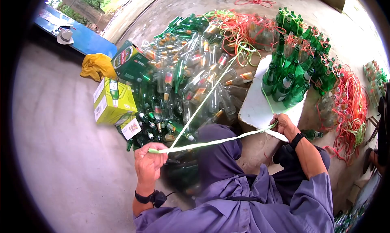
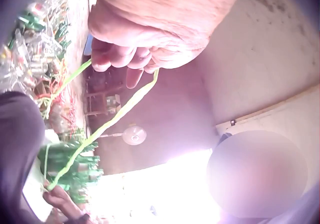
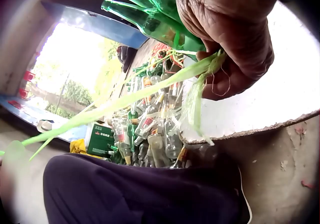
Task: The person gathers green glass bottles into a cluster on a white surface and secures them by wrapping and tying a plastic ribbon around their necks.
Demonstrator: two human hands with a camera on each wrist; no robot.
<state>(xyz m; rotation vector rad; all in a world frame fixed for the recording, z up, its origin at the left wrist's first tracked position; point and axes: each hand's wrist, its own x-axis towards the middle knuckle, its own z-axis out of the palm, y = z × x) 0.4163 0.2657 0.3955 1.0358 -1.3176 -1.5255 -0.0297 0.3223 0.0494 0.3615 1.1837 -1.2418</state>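
Note:
A light green plastic twine stretches taut between my two hands. My left hand grips it at the lower left, fingers curled round it. From there another length runs up to the tangled twine beyond the bottles. My right hand pinches the twine by the near edge of a white board, and a frayed end hangs below the fingers in the right wrist view. A group of upright green bottles stands on the board, with a thin strand leading from them to the right hand.
Loose clear and green bottles lie heaped ahead. Beer cartons and a yellow cloth are at the left. Red twine and tied green bottles stand right of the board. My knee is between the hands.

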